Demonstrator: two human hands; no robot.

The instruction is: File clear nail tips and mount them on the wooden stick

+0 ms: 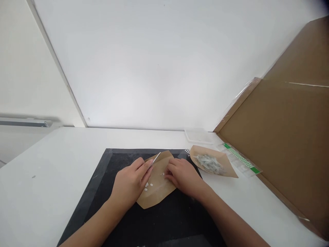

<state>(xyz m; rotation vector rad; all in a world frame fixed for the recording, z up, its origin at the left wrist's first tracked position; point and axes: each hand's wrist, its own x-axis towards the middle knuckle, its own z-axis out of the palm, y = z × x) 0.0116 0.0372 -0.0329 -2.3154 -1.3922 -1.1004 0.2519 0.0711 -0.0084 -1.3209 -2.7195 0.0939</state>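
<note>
My left hand is closed around a thin, pale, stick-like tool, whose tip points up and away over a sheet of brown paper. On that paper, beside the left fingers, lie several small white oval pieces. My right hand reaches in from the other side, its fingers curled and pressed together low over the paper. A tiny white bit shows at those fingertips; whether it is gripped or just lying there is hidden.
Under the paper is a black mat on a white table. To the right, a second brown paper holds a heap of pale translucent scraps. Beyond are a green-marked clear strip, a clear tray and a cardboard wall.
</note>
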